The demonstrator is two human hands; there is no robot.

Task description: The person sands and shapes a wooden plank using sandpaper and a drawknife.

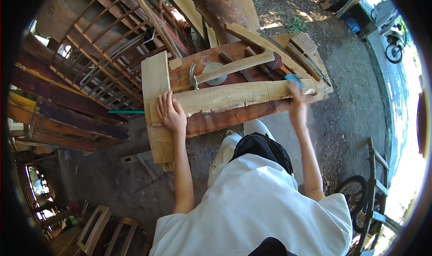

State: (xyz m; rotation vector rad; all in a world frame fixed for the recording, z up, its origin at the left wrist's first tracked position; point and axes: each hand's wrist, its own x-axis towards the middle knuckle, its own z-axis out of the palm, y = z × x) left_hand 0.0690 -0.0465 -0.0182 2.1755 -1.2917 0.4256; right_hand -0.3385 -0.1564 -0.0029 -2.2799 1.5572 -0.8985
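Note:
A long pale wooden plank [234, 96] lies across a reddish workbench [234, 116]. My left hand [170, 112] presses flat on the plank's left end, where it crosses an upright pale board [155, 116]. My right hand [296, 94] is at the plank's right end, closed on a small blue object [293, 79] that rests on the wood. A hammer [227, 69] with a pale wooden handle lies on the bench just behind the plank.
A round metal disc [215, 73] lies under the hammer. Stacked lumber and a wooden lattice frame [103, 53] fill the left side. A tree trunk [220, 6] rises behind the bench. A bicycle wheel [355, 195] and wooden frames stand at lower right.

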